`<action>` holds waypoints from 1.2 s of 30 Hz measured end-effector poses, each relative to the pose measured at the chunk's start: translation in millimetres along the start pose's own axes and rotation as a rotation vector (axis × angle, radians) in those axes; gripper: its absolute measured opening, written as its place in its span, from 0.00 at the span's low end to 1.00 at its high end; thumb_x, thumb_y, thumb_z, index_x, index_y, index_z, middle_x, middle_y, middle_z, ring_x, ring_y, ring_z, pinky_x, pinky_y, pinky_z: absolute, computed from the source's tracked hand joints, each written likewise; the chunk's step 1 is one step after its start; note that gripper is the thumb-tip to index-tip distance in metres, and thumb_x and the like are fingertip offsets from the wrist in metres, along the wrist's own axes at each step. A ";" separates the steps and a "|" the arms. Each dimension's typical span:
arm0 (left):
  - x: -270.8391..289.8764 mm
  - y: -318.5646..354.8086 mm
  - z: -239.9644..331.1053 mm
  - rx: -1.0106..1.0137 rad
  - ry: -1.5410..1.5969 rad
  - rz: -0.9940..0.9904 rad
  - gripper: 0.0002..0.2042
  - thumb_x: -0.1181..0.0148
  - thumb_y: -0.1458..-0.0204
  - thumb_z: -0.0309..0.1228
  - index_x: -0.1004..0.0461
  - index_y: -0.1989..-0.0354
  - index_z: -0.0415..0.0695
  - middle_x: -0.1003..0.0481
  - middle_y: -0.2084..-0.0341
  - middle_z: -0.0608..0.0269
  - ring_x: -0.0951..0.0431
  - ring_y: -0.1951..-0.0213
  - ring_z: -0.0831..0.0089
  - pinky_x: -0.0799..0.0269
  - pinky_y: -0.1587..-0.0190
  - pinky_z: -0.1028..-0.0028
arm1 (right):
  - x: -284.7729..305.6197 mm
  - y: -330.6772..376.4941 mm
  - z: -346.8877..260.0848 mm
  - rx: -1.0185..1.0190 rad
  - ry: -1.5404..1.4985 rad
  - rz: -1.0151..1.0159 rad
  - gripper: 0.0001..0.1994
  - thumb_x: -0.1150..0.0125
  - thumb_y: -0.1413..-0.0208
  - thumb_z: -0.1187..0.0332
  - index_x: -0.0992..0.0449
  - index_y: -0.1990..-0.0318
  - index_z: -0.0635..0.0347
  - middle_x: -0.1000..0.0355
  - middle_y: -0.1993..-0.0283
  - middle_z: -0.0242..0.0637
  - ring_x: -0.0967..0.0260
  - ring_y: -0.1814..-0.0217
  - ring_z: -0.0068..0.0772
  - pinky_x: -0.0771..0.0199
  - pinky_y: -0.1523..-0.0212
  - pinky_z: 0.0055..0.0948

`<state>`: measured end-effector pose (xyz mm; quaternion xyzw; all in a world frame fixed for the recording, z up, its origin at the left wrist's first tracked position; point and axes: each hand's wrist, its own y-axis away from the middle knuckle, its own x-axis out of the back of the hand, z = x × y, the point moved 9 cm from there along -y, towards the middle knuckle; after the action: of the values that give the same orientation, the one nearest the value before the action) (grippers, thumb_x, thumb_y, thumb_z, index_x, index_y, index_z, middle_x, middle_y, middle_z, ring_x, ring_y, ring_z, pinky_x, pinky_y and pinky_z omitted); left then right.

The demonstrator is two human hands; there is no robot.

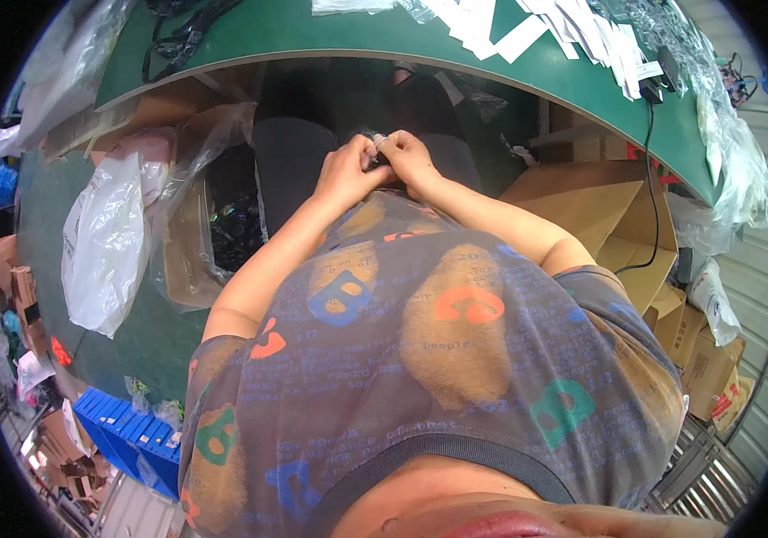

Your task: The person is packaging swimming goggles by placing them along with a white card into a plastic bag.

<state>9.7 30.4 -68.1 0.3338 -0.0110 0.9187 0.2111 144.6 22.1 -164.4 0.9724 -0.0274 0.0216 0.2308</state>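
While left hand (346,170) and right hand (413,163) meet above the thighs (293,152), just off the near edge of the desk (312,36), head view: fingers of both curl in narrow, pinching a small pale item (380,140) between them; kind can't be told. White strips (572,27) lie toward the desk's right edge, black straps (185,40) by its left corner. Black cable (650,166) hangs over the right edge, beside an open carton (572,197).

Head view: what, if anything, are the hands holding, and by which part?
The left hand and right hand together seem to pinch a small clear plastic item; which part they grip cannot be told.
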 end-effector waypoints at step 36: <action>67.8 55.2 114.6 -0.592 -0.090 0.121 0.10 0.28 0.54 0.26 0.20 0.63 0.42 0.24 0.48 0.54 0.26 0.43 0.54 0.32 0.40 0.60 | -25.6 57.2 -82.6 0.294 0.139 -0.294 0.34 0.68 0.28 0.43 0.20 0.54 0.64 0.20 0.58 0.50 0.22 0.52 0.48 0.28 0.48 0.41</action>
<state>10.9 -12.5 69.5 0.2969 -0.3074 0.8707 0.2435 113.0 9.4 -66.4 0.9852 0.1341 0.0587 0.0888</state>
